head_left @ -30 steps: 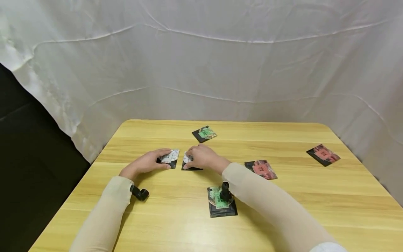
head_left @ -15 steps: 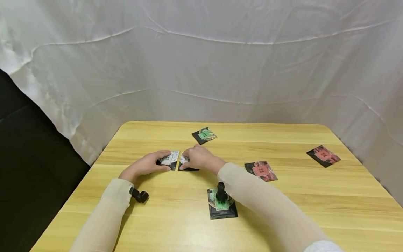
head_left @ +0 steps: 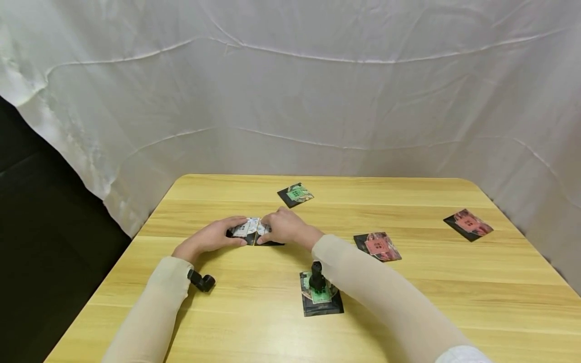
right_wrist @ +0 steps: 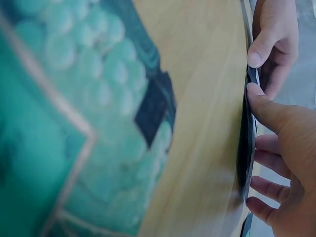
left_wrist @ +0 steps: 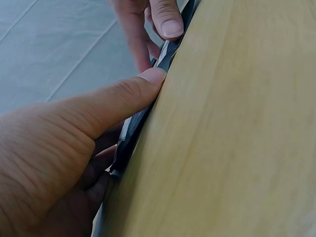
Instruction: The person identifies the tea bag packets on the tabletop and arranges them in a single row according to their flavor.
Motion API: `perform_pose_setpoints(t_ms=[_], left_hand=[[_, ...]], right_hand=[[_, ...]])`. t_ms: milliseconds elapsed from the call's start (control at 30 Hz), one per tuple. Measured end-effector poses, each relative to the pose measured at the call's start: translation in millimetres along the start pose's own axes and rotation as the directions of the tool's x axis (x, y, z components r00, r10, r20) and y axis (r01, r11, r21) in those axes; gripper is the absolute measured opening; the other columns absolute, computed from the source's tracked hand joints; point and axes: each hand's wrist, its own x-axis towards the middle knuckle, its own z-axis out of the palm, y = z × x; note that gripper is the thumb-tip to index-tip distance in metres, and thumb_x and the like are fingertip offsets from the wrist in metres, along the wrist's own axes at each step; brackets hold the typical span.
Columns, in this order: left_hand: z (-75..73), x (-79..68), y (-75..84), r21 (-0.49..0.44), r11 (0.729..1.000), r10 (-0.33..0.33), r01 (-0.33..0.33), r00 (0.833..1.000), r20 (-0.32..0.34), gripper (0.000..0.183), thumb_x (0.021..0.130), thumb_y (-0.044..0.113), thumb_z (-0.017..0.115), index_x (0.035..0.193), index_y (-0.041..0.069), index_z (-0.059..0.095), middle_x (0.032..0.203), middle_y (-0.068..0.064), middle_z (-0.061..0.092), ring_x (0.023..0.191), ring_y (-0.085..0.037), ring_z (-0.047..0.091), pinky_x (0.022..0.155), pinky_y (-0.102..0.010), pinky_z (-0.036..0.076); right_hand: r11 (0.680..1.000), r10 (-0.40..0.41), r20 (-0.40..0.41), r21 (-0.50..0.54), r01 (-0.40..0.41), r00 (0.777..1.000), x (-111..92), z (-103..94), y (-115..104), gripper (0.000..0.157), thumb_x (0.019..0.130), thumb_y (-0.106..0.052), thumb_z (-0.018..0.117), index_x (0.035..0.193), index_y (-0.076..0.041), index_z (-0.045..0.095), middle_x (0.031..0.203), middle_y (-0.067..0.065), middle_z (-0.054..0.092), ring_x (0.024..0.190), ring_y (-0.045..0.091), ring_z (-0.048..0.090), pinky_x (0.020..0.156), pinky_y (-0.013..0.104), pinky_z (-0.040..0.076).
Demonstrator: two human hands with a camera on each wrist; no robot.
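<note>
On the tabletop [head_left: 245, 312], a left packet [head_left: 242, 230] and right packet [head_left: 263, 229] lie side by side between left fingers [head_left: 236, 242] and right fingers [head_left: 265, 238]. Back right lies a rear packet [head_left: 295, 194]; front right, a near packet [head_left: 322, 304]; farther right, a side packet [head_left: 378, 246], then an outer packet [head_left: 468, 224].

A far green packet [head_left: 295, 194] lies askew near the back edge of the wood-grain tabletop [head_left: 245, 322]; a near green packet [head_left: 323, 306], printed with grape-like shapes, lies toward the front. To their right, an inner red packet [head_left: 379, 246] and an outer red packet [head_left: 468, 225] lie well apart. Behind hangs a creased pale curtain [head_left: 290, 106]
</note>
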Motion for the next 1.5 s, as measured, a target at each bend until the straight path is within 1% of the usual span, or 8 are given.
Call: perform_pose_setpoints(t_ms=[267, 433, 600, 767, 900, 1000, 1167, 1500], left_hand=[[1.6, 0.6, 1.3, 0.008, 1.0, 0.005, -0.005, 1.0, 0.006, 0.079, 0.088, 0.05, 0.068, 0.152, 0.015, 0.038, 0.155, -0.012, 0.034, 0.139, -0.037, 0.034, 0.111, -0.055, 0.029], [1.0, 0.3, 1.6, 0.005, 1.0, 0.002, -0.002, 1.0, 0.007, 0.079, 0.088, 0.05, 0.068, 0.152, 0.015, 0.038, 0.155, -0.012, 0.034, 0.139, -0.037, 0.034, 0.111, -0.056, 0.029], [0.3, -0.9, 1.5, 0.002, 1.0, -0.002, 0.002, 1.0, 0.01, 0.079, 0.088, 0.05, 0.068, 0.152, 0.016, 0.038, 0.155, -0.012, 0.034, 0.139, -0.038, 0.033, 0.11, -0.058, 0.029], [0.3, -1.2, 0.6, 0.001, 1.0, -0.003, 0.003, 1.0, 0.012, 0.078, 0.089, 0.051, 0.068, 0.152, 0.015, 0.038, 0.155, -0.012, 0.033, 0.14, -0.038, 0.031, 0.111, -0.058, 0.027], [-0.4, -0.5, 0.0, 0.008, 1.0, -0.001, 0.001, 1.0, 0.004, 0.079, 0.089, 0.051, 0.068, 0.152, 0.015, 0.038, 0.155, -0.012, 0.034, 0.14, -0.037, 0.031, 0.111, -0.057, 0.027], [-1.2, -0.1, 0.1, 0.014, 1.0, -0.001, 0.001, 1.0, -0.003, 0.08, 0.088, 0.053, 0.068, 0.152, 0.015, 0.038, 0.156, -0.011, 0.034, 0.14, -0.037, 0.031, 0.111, -0.057, 0.028], [-1.5, -0.3, 0.6, 0.012, 1.0, -0.001, 0.001, 1.0, 0.005, 0.081, 0.088, 0.053, 0.068, 0.153, 0.015, 0.037, 0.156, -0.012, 0.032, 0.141, -0.038, 0.029, 0.112, -0.057, 0.027], [-2.4, -1.0, 4.1, 0.018, 1.0, 0.005, -0.005, 1.0, 0.011, 0.082, 0.088, 0.053, 0.067, 0.153, 0.014, 0.036, 0.156, -0.013, 0.032, 0.142, -0.038, 0.028, 0.112, -0.057, 0.025]], right_hand=[[1.0, -0.014, -0.01, -0.011, 0.014, 1.0, -2, -0.3, 2, 0.073, 0.085, -0.062, 0.063, 0.139, -0.013, 0.057, 0.137, 0.0, 0.058, 0.12, 0.02, 0.054, 0.105, 0.035, 0.038], [0.999, -0.041, -0.01, 0.009, 0.041, 0.999, -6, -8.8, 4, 0.075, 0.085, -0.062, 0.063, 0.141, -0.013, 0.055, 0.141, 0.002, 0.055, 0.126, 0.022, 0.05, 0.108, 0.037, 0.036], [0.994, -0.062, -0.006, 0.09, 0.062, 0.998, -13, -16.8, 9, 0.073, 0.087, -0.06, 0.063, 0.143, -0.015, 0.052, 0.144, 0.004, 0.051, 0.135, 0.023, 0.043, 0.116, 0.042, 0.025], [0.982, -0.045, -0.015, 0.183, 0.047, 0.999, -23, -24.8, 17, 0.069, 0.089, -0.055, 0.064, 0.145, -0.016, 0.05, 0.148, 0.006, 0.047, 0.139, 0.028, 0.036, 0.116, 0.048, 0.024], [0.973, -0.039, -0.034, 0.227, 0.045, 0.999, -33, -30.8, 22, 0.068, 0.09, -0.053, 0.065, 0.145, -0.015, 0.051, 0.148, 0.007, 0.047, 0.139, 0.029, 0.036, 0.117, 0.05, 0.019], [0.971, -0.044, -0.05, 0.232, 0.055, 0.998, -41, -33.0, 26, 0.067, 0.09, -0.052, 0.066, 0.144, -0.015, 0.052, 0.146, 0.006, 0.048, 0.138, 0.028, 0.038, 0.117, 0.048, 0.019], [0.969, -0.088, -0.057, 0.225, 0.099, 0.994, -54, -33.7, 32, 0.067, 0.089, -0.052, 0.066, 0.142, -0.013, 0.053, 0.144, 0.008, 0.051, 0.135, 0.029, 0.041, 0.113, 0.046, 0.03], [0.964, -0.118, -0.061, 0.231, 0.129, 0.991, -75, -31.8, 43, 0.067, 0.09, -0.049, 0.067, 0.143, -0.011, 0.052, 0.145, 0.011, 0.049, 0.136, 0.031, 0.039, 0.116, 0.049, 0.022]])
